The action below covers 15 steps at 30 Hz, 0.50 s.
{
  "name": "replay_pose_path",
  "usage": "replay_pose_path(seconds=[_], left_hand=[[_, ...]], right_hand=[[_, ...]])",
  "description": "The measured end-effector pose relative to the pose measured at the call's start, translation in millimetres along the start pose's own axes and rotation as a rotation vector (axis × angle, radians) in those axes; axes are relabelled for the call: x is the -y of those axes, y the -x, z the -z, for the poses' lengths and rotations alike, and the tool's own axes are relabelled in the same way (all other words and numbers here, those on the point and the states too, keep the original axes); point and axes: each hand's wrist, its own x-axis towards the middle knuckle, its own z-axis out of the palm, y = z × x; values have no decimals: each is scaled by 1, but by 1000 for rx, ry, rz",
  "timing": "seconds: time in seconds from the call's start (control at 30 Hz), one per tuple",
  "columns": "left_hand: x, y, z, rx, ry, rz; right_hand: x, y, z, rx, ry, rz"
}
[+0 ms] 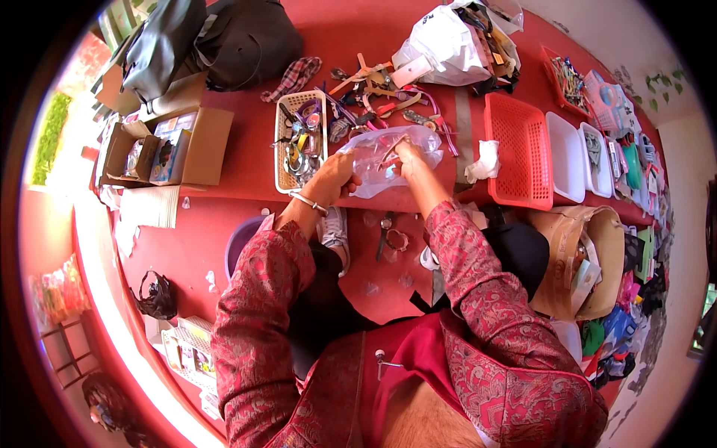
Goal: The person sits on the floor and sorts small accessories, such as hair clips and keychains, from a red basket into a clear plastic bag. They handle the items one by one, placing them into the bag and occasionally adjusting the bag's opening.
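A clear plastic bag [382, 185] is stretched between my two hands above the edge of the red ledge. My left hand [336, 178] is closed on the bag's left side. On the other side my right hand [407, 155] is closed over the bag, and a thin brown curved strip [390, 153] shows at its fingertips; its kind is unclear. Left of the bag stands a cream basket [278, 160] holding wristwatches and bands. Just beyond the bag lies a loose heap of watches and coloured straps [381, 103].
An open cardboard box [209, 145] and dark bags [246, 45] are at the left. To the right are a red basket [519, 149], white trays [564, 157] and a white plastic bag [444, 48]. Below, a watch [385, 233] lies near my shoe [335, 231].
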Motion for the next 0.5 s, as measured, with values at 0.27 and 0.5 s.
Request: replay_pose_path(seconds=[0.27,0.5], left_hand=[[-14,39,-17,50,80,-36],[8,87,-45,-5,451,-177]], right_hand=[[26,-10,-3,-82,-167,84],[-10,-22,-10,-70,766,426]])
